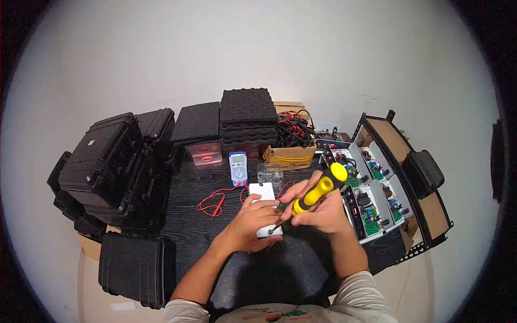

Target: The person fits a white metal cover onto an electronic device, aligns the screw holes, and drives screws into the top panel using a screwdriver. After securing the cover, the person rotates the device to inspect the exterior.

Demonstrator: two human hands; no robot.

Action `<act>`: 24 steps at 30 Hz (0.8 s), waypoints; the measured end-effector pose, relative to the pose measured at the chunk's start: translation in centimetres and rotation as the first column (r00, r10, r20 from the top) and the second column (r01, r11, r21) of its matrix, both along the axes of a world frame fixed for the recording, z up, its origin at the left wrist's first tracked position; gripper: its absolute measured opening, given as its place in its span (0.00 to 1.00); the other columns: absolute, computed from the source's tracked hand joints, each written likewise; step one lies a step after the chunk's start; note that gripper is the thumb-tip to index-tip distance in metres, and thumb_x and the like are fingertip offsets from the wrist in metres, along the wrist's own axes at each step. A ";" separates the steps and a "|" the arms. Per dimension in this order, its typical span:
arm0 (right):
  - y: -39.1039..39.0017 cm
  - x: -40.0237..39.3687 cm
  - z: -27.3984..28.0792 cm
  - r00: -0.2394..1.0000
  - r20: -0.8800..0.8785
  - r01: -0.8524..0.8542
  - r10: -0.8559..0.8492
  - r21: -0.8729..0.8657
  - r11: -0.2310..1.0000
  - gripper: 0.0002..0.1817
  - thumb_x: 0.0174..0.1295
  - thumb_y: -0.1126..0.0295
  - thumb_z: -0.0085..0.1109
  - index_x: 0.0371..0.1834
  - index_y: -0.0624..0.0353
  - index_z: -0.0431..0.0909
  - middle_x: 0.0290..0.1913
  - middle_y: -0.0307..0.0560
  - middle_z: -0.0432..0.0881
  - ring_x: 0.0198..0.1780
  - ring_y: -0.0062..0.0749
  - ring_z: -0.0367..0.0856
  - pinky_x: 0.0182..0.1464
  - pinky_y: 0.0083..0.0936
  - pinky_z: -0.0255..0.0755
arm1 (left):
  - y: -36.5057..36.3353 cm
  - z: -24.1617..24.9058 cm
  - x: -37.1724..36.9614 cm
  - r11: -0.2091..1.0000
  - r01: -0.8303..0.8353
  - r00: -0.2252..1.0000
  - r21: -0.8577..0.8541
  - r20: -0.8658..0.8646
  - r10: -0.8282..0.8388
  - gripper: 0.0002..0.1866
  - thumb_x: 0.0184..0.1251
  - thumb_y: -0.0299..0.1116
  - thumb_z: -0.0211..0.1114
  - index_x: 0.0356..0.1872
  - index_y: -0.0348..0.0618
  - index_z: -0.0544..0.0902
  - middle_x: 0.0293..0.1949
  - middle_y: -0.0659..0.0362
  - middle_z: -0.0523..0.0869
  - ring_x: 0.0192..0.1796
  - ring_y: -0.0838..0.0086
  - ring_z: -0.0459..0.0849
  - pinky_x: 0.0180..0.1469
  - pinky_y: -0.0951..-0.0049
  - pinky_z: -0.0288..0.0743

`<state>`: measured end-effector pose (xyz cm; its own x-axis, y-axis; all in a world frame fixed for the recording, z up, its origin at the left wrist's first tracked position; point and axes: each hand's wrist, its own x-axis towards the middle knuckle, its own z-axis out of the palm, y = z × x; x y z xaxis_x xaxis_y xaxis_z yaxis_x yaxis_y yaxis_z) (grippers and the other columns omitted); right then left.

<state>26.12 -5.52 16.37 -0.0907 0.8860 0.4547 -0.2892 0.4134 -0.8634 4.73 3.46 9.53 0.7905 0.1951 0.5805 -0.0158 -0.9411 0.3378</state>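
Observation:
A white rectangular box (262, 191) lies at the table's near middle, with a dark round spot at its far end. Fingers of my left hand (249, 225) are wrapped over its middle and hold it. My right hand (326, 213) grips a screwdriver (319, 194) with a yellow and black handle. The shaft slants down to the left, and its tip meets the near end of the white box. Whether a screw sits under the tip is too small to tell. Just beyond the box is a blue and white multimeter (238, 168) with red test leads (211, 202).
Black hard cases (102, 167) are stacked at the left. Dark foam sheets (247, 110) and a cardboard box (291, 157) of cables stand at the back. White housings with circuit boards (371, 218) fill the right, beside a black-framed rack (414, 188). A clear plastic container (271, 172) sits behind the white box.

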 end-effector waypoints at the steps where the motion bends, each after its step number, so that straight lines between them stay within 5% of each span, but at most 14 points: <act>1: 0.0 -0.3 -0.1 0.999 -0.008 0.054 -0.054 -0.003 0.999 0.30 0.49 0.85 0.84 0.48 0.62 0.70 0.49 0.67 0.86 0.42 0.49 0.94 0.40 0.37 0.90 | 0.0 0.0 0.0 1.000 -0.001 1.000 0.014 0.003 0.001 0.24 0.56 0.39 0.84 0.53 0.48 0.87 0.56 0.60 0.88 0.73 0.59 0.79 0.71 0.42 0.64; 2: 0.1 -0.3 -0.1 0.997 -0.009 0.075 -0.076 -0.027 0.997 0.35 0.44 0.89 0.84 0.45 0.58 0.64 0.46 0.65 0.86 0.39 0.48 0.94 0.39 0.38 0.90 | 0.0 0.0 0.0 1.000 0.001 1.000 0.014 0.004 -0.001 0.24 0.56 0.39 0.84 0.53 0.48 0.87 0.56 0.60 0.88 0.72 0.59 0.79 0.71 0.42 0.64; 5: 0.6 -0.6 -0.7 0.997 -0.075 -0.015 0.020 0.063 0.998 0.30 0.52 0.82 0.83 0.49 0.61 0.69 0.49 0.66 0.87 0.42 0.48 0.94 0.41 0.38 0.90 | 0.0 0.0 -0.1 1.000 0.006 1.000 0.017 0.001 -0.006 0.23 0.57 0.40 0.83 0.53 0.49 0.87 0.56 0.60 0.88 0.72 0.59 0.79 0.71 0.43 0.64; 11: 0.0 1.4 0.6 0.976 0.046 -0.212 0.215 -0.062 0.975 0.26 0.67 0.64 0.77 0.60 0.63 0.75 0.57 0.67 0.87 0.53 0.50 0.92 0.47 0.36 0.90 | -0.2 0.1 -0.1 0.999 -0.003 1.000 -0.033 -0.023 0.002 0.25 0.59 0.42 0.82 0.58 0.51 0.88 0.59 0.61 0.88 0.73 0.59 0.79 0.72 0.42 0.64; 16: 0.6 1.2 -0.3 0.999 0.026 -0.036 0.036 0.003 0.999 0.31 0.49 0.83 0.85 0.48 0.60 0.70 0.51 0.68 0.87 0.44 0.48 0.94 0.48 0.41 0.90 | -0.1 0.0 -0.3 0.999 -0.012 1.000 0.039 -0.004 0.012 0.26 0.61 0.42 0.81 0.60 0.52 0.88 0.62 0.60 0.88 0.74 0.60 0.78 0.72 0.42 0.65; 19: 0.2 0.2 -0.5 0.999 -0.032 -0.014 0.014 -0.026 1.000 0.32 0.48 0.84 0.85 0.48 0.59 0.69 0.50 0.67 0.87 0.43 0.47 0.94 0.47 0.41 0.90 | -0.2 0.3 -0.3 1.000 -0.001 1.000 0.030 -0.024 0.002 0.25 0.60 0.42 0.82 0.59 0.51 0.88 0.62 0.60 0.88 0.74 0.60 0.79 0.72 0.43 0.66; 20: 0.7 0.3 -1.2 0.997 -0.029 -0.072 0.073 0.062 0.996 0.29 0.54 0.80 0.83 0.53 0.61 0.71 0.53 0.66 0.87 0.43 0.46 0.93 0.47 0.40 0.90 | -0.2 0.3 -0.3 1.000 0.001 1.000 0.029 -0.016 -0.001 0.26 0.59 0.41 0.82 0.59 0.51 0.88 0.62 0.60 0.88 0.74 0.59 0.79 0.72 0.43 0.66; 24: -0.2 1.5 0.1 0.971 -0.015 -0.238 0.237 -0.069 0.969 0.24 0.64 0.67 0.79 0.58 0.64 0.79 0.59 0.66 0.86 0.47 0.48 0.93 0.48 0.38 0.89 | -0.2 0.1 -0.3 1.000 -0.001 1.000 0.019 0.019 0.000 0.27 0.58 0.41 0.82 0.61 0.51 0.88 0.62 0.61 0.88 0.73 0.59 0.80 0.71 0.43 0.67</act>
